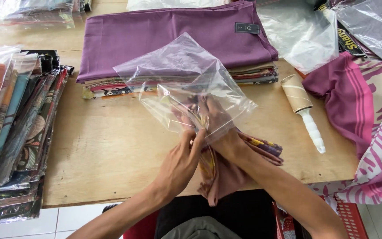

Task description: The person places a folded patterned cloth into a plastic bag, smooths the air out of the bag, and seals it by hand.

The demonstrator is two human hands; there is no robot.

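Left hand (pixel 180 161) pinches the clear plastic bag (pixel 186 86) mouth edge, right hand (pixel 219 128) sits wrist-deep inside grasping the folded patterned cloth (pixel 257 148), whose tail trails back toward the wrists over the worktop (pixel 107 146).

Head camera, looking down, close over wooden table (pixel 111 146)

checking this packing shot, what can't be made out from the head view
- Right hand: inside the clear plastic bag, blurred by glare and creases.
- Folded patterned cloth: its front end is hidden in the bag and its print is veiled.
- Stack of bagged fabrics: cut off by the left edge.
- Lint roller: sheet surface too small to judge.
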